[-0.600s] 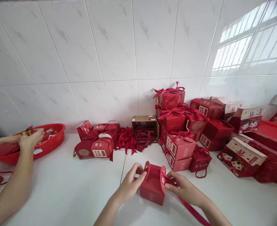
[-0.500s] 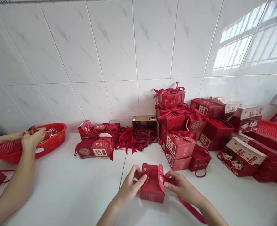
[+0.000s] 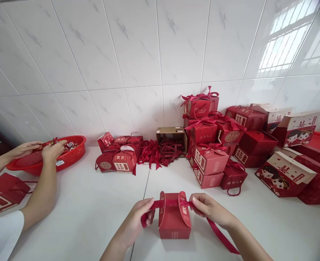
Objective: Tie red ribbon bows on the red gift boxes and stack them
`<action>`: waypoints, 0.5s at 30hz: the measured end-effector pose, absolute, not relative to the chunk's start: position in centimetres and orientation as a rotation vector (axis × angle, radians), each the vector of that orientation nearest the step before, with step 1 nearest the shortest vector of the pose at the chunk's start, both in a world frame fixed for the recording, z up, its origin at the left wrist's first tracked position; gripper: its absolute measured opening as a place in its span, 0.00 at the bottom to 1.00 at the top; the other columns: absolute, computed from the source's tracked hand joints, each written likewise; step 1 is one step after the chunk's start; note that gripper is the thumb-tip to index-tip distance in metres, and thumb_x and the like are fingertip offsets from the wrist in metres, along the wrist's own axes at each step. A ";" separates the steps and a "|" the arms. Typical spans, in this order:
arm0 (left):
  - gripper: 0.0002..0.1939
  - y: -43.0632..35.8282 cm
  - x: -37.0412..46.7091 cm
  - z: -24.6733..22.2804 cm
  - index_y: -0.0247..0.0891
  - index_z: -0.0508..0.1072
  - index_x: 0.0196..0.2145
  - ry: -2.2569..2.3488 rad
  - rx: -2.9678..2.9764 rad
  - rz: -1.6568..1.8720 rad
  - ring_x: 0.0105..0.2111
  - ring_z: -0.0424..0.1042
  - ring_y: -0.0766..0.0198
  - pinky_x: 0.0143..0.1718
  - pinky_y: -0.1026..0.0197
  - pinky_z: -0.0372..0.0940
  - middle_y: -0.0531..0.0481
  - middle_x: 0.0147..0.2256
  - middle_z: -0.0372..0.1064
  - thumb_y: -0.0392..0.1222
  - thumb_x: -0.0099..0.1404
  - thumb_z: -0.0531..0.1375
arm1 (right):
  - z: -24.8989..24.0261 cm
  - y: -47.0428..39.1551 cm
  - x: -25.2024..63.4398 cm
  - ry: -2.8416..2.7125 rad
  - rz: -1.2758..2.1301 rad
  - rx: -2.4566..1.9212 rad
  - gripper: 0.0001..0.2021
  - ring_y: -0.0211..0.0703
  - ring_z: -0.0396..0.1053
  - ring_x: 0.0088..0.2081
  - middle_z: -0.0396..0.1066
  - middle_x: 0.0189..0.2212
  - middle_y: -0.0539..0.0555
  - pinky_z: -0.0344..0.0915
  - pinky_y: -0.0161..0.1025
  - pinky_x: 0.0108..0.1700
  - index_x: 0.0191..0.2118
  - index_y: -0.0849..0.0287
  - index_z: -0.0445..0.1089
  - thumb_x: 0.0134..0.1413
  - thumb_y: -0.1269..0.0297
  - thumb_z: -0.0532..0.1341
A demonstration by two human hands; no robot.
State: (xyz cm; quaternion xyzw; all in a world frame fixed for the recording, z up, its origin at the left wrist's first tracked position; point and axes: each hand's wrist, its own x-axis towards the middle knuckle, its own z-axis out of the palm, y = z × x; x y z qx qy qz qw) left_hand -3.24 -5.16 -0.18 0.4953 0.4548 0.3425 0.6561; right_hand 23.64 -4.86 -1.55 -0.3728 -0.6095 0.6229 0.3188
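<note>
A small red gift box [image 3: 175, 226] stands upright on the white table in front of me, its two rounded top flaps raised. A dark red ribbon [image 3: 222, 237] runs across between the flaps and sticks out on both sides. Left of the box, my left hand [image 3: 140, 216] is closed on one end of the ribbon. My right hand [image 3: 207, 207] pinches the ribbon just right of the box, and its long tail hangs down onto the table.
Behind are a pile of ribbons [image 3: 150, 152], a cardboard box [image 3: 171, 131] of ribbons, and finished red boxes [image 3: 123, 161]. Stacked boxes [image 3: 211, 159] with bows stand right. At left another person's hands [image 3: 53, 150] work over a red basket [image 3: 78, 152] with wrapped sweets.
My left hand has left the box flap and now holds a ribbon end pulled out to the left. My right hand still grips the ribbon. The view has shifted slightly.
</note>
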 end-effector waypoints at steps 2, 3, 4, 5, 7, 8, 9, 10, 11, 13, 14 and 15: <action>0.25 -4.9 -3.2 -0.3 0.38 0.52 0.21 1.072 1.124 0.778 0.20 0.43 0.72 0.24 0.64 0.42 0.59 0.19 0.45 0.59 0.62 0.56 | -1.6 -4.8 23.7 -1.581 1.576 -1.070 0.24 0.33 0.41 0.24 0.47 0.20 0.44 0.40 0.36 0.26 0.23 0.58 0.52 0.58 0.42 0.52; 0.26 -4.8 -3.2 -0.5 0.38 0.51 0.21 1.113 1.153 0.762 0.20 0.40 0.72 0.23 0.64 0.39 0.60 0.19 0.43 0.59 0.61 0.57 | -1.7 -4.8 23.7 -1.574 1.536 -1.116 0.24 0.33 0.41 0.24 0.46 0.20 0.44 0.39 0.36 0.26 0.23 0.58 0.52 0.56 0.42 0.54; 0.27 -4.7 -3.2 -0.8 0.38 0.50 0.21 1.156 1.190 0.742 0.20 0.40 0.73 0.23 0.63 0.38 0.60 0.19 0.41 0.59 0.60 0.58 | -1.9 -4.8 23.8 -1.571 1.494 -1.164 0.24 0.33 0.41 0.24 0.45 0.21 0.44 0.39 0.36 0.27 0.23 0.58 0.53 0.54 0.43 0.56; 0.27 -4.7 -3.2 -1.1 0.38 0.50 0.20 1.191 1.223 0.720 0.19 0.40 0.73 0.22 0.63 0.37 0.60 0.19 0.40 0.60 0.59 0.58 | -2.1 -4.9 23.8 -1.574 1.451 -1.210 0.24 0.33 0.41 0.24 0.45 0.21 0.43 0.39 0.35 0.27 0.23 0.58 0.53 0.52 0.43 0.58; 0.28 -4.7 -3.3 -1.6 0.39 0.49 0.20 1.227 1.249 0.682 0.18 0.41 0.73 0.22 0.63 0.36 0.60 0.19 0.40 0.61 0.59 0.58 | -2.6 -4.9 24.0 -1.603 1.378 -1.285 0.23 0.33 0.43 0.24 0.46 0.20 0.44 0.41 0.35 0.27 0.23 0.58 0.55 0.51 0.43 0.60; 0.28 -4.7 -3.3 -1.8 0.39 0.49 0.20 1.231 1.250 0.674 0.18 0.41 0.73 0.22 0.63 0.36 0.60 0.19 0.40 0.61 0.59 0.58 | -2.8 -5.0 24.0 -1.621 1.354 -1.310 0.23 0.33 0.43 0.24 0.46 0.20 0.44 0.41 0.35 0.27 0.23 0.58 0.55 0.51 0.43 0.59; 0.28 -4.8 -3.4 -2.0 0.39 0.49 0.20 1.234 1.251 0.673 0.18 0.42 0.73 0.22 0.63 0.37 0.60 0.18 0.40 0.61 0.59 0.58 | -3.1 -5.0 24.0 -1.637 1.335 -1.327 0.23 0.34 0.43 0.25 0.46 0.20 0.44 0.42 0.35 0.27 0.22 0.58 0.55 0.51 0.42 0.58; 0.28 -4.8 -3.4 -2.1 0.39 0.49 0.21 1.240 1.254 0.674 0.18 0.42 0.74 0.21 0.64 0.37 0.60 0.18 0.40 0.62 0.59 0.58 | -3.3 -5.0 24.0 -1.649 1.318 -1.335 0.23 0.34 0.44 0.25 0.47 0.20 0.44 0.42 0.35 0.27 0.22 0.58 0.55 0.52 0.42 0.58; 0.28 -4.8 -3.4 -2.2 0.39 0.50 0.21 1.248 1.259 0.678 0.18 0.42 0.74 0.21 0.64 0.37 0.60 0.18 0.40 0.62 0.59 0.58 | -3.5 -5.0 24.0 -1.658 1.306 -1.336 0.23 0.34 0.44 0.25 0.47 0.20 0.44 0.43 0.35 0.27 0.22 0.58 0.55 0.52 0.42 0.57; 0.27 -4.8 -3.4 -2.3 0.38 0.51 0.21 1.270 1.273 0.687 0.18 0.42 0.74 0.21 0.65 0.39 0.61 0.18 0.41 0.61 0.58 0.59 | -3.9 -5.0 23.8 -1.664 1.279 -1.339 0.23 0.34 0.44 0.24 0.47 0.20 0.44 0.44 0.34 0.26 0.22 0.58 0.54 0.52 0.43 0.57; 0.27 -4.7 -3.4 -2.4 0.38 0.52 0.20 1.281 1.280 0.691 0.18 0.43 0.74 0.20 0.66 0.41 0.60 0.18 0.42 0.62 0.58 0.59 | -4.2 -5.0 23.8 -1.668 1.257 -1.354 0.23 0.34 0.45 0.24 0.47 0.20 0.44 0.45 0.34 0.26 0.22 0.57 0.54 0.52 0.43 0.57; 0.26 -4.7 -3.5 -2.5 0.38 0.54 0.21 1.288 1.283 0.700 0.18 0.46 0.73 0.20 0.66 0.44 0.60 0.19 0.44 0.61 0.57 0.59 | -4.4 -5.0 23.8 -1.667 1.216 -1.380 0.22 0.34 0.47 0.24 0.49 0.19 0.44 0.47 0.34 0.26 0.22 0.57 0.55 0.52 0.44 0.57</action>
